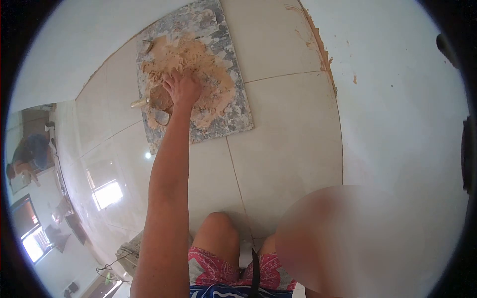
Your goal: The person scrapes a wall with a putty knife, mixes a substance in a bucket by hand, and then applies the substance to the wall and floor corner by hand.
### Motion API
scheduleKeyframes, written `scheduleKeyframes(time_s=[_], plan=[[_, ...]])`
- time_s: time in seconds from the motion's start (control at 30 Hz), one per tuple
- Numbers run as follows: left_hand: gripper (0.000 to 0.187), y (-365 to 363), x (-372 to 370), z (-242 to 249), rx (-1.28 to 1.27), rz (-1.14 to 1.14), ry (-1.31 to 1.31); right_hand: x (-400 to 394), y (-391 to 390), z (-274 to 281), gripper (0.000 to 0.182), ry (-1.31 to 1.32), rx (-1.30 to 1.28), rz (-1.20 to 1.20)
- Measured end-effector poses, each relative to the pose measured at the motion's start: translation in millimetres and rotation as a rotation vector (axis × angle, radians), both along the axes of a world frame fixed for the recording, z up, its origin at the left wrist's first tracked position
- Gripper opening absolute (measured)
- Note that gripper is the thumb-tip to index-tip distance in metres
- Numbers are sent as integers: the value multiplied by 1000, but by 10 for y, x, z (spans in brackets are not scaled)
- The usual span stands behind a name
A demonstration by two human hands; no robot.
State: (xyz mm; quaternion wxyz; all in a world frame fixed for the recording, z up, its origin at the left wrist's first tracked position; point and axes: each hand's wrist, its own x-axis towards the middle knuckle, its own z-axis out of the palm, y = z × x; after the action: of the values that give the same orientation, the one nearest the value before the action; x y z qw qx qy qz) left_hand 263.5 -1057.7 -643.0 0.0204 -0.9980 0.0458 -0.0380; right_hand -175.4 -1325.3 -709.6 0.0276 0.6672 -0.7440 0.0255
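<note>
My left hand [183, 89] reaches down into a heap of wet, tan mortar [186, 54], its fingers curled into the paste and their tips partly hidden in it. The mortar is spread over a grey, paint-stained board [238, 111] lying on the floor. Just left of my hand lies a mortar-smeared tool with a pale handle [140, 103] sticking out past the board's edge. Near my wrist is a small pale piece [161, 117]. A small, dark-edged object [147, 46] rests at the board's far left. My right hand is outside the picture.
Large cream tiles [288, 129] surround the board. A white wall [397, 99] rises on the right, with mortar smeared along its base [318, 39]. Another person [32, 151] is far off at the left. A blurred patch covers the lower right.
</note>
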Motion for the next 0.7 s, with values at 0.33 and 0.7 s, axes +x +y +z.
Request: scheduleKeyframes(time_s=[0.33,0.7], plan=[[35,41,155,-12,-261,156,0,-23,-3,-14,35,-39,-11,-1],[38,-1110,-629,-3,-1657,-78,500,-68,21,-50,34,11,48,-17]])
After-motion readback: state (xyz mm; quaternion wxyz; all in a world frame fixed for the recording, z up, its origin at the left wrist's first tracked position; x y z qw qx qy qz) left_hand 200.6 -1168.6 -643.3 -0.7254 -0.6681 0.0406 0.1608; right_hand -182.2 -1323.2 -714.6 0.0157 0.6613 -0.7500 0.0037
